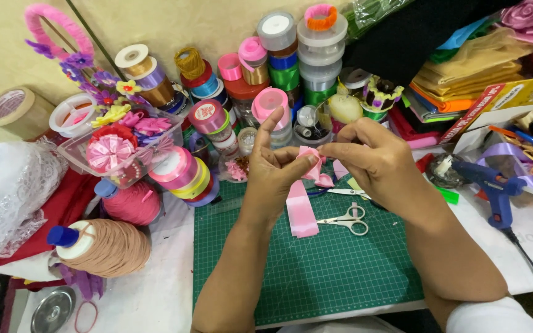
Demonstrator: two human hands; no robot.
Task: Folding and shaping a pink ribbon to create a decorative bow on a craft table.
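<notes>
My left hand [274, 168] and my right hand [372, 158] meet above the green cutting mat [316, 271], both pinching a small folded piece of pink ribbon [313, 165]. The left thumb and forefinger grip its left side, with the other fingers raised. From the fold a strip of the same pink ribbon [301, 211] hangs down onto the mat. Small white-handled scissors [348, 219] lie on the mat just below my right hand.
Stacked ribbon spools [279, 55] crowd the back of the table. A clear box of ribbon flowers [118, 148] sits at left, with thread cones [103, 246] in front. At right rest a blue glue gun [493, 184], folded fabrics [464, 80] and purple ribbon [513, 154].
</notes>
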